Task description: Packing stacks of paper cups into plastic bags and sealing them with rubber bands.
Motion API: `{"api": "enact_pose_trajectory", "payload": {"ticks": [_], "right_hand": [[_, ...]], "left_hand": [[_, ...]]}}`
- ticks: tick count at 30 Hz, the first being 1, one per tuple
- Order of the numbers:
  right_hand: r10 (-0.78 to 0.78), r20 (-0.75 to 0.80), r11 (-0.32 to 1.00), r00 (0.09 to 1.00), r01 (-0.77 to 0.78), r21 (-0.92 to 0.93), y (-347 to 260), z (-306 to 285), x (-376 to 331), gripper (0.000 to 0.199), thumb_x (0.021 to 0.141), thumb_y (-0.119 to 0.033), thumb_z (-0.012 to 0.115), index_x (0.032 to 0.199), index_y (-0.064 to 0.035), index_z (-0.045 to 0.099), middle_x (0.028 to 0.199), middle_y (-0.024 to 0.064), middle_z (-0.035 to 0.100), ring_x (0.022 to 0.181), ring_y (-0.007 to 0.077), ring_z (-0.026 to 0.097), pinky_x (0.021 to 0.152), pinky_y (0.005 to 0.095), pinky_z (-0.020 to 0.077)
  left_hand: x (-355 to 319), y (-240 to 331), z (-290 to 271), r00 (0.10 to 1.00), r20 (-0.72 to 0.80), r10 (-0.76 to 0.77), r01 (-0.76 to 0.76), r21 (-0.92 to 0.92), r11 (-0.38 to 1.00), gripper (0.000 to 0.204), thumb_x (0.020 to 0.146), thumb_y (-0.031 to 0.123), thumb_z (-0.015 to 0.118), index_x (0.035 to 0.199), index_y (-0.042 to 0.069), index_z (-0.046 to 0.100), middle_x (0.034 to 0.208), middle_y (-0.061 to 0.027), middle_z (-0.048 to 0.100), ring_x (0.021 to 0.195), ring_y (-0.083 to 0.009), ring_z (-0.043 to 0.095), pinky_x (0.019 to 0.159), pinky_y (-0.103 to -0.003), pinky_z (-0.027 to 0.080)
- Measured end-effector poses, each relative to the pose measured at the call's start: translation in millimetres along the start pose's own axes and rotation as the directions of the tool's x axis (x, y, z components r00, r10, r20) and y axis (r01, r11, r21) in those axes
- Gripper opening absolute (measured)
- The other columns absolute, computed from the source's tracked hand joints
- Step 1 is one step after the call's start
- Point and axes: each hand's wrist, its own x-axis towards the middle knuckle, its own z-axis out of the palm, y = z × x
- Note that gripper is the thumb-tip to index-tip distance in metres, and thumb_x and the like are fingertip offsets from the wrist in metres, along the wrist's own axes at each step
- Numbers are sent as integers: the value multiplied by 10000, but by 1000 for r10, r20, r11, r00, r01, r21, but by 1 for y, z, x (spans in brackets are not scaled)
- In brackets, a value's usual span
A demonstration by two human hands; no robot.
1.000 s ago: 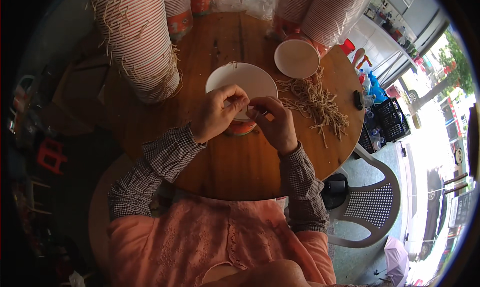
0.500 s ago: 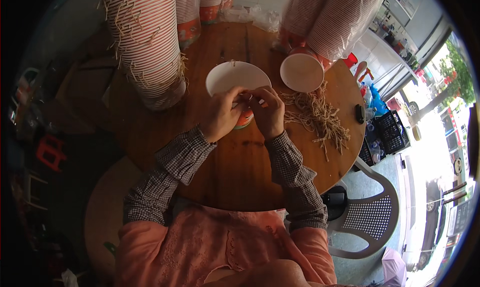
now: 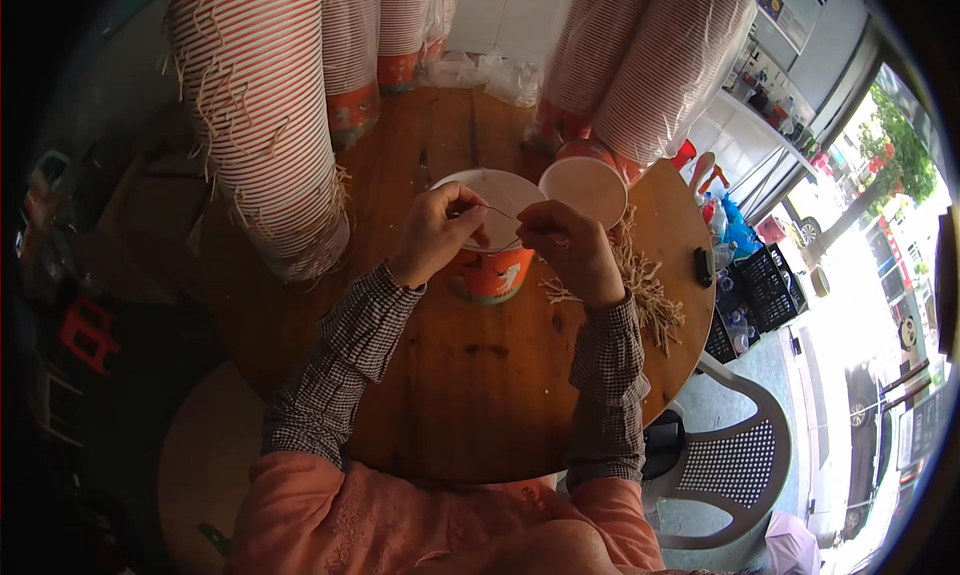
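A white paper bucket with an orange printed outside stands upright in front of me on the round wooden table. Over its rim, my left hand pinches a thin piece of twine. The twine stretches across to my right hand, whose fingers are also pinched together on it. How the twine meets the bucket is hard to make out behind my fingers. To the right lies a pile of loose tan twine pieces, partly behind my right hand.
At the left rises a tall stack of nested buckets with twine ends hanging off it. Bagged bucket stacks lean at the back right, with one open bucket facing me. A small black object sits at the table's right edge, beyond a grey plastic chair.
My hands have moved apart, the right one outward and down, and the twine between them now shows. The view has shifted, so the table and bucket appear lower.
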Motion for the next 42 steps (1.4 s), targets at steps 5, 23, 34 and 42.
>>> {"api": "enact_pose_trajectory", "payload": {"ticks": [5, 23, 34, 42], "right_hand": [[-189, -20, 972, 982, 184, -142, -9, 10, 18, 178, 815, -4, 662, 990, 2, 628, 889, 51, 671, 840, 102, 632, 760, 264, 508], [-108, -41, 991, 993, 104, -83, 30, 8, 23, 134, 805, -43, 669, 929, 9, 654, 879, 101, 671, 811, 172, 649, 731, 281, 502], [4, -145, 988, 989, 18, 154, 36, 15, 22, 134, 815, -35, 662, 937, 20, 663, 831, 56, 691, 805, 113, 647, 732, 260, 505], [35, -118, 998, 992, -27, 65, 33, 10, 20, 92, 827, -39, 649, 889, 28, 658, 802, 65, 684, 793, 109, 647, 702, 251, 507]], "left_hand": [[13, -2, 5, 991, 79, 104, -121, 241, 963, 117, 866, 33, 562, 869, -52, 641, 731, -42, 632, 638, -91, 599, 595, -241, 495], [14, 6, -2, 992, 125, -23, 12, 84, 996, 161, 922, 96, 569, 910, -47, 642, 723, -9, 625, 636, -46, 565, 573, -198, 469], [13, 0, -1, 978, 172, -119, 111, 56, 992, 173, 922, 123, 579, 924, -38, 643, 740, -14, 627, 650, -55, 578, 595, -209, 500], [9, 4, 1, 959, 237, -156, 124, 142, 982, 161, 906, 116, 601, 944, -34, 643, 753, -18, 626, 663, -61, 579, 620, -227, 504]]}}
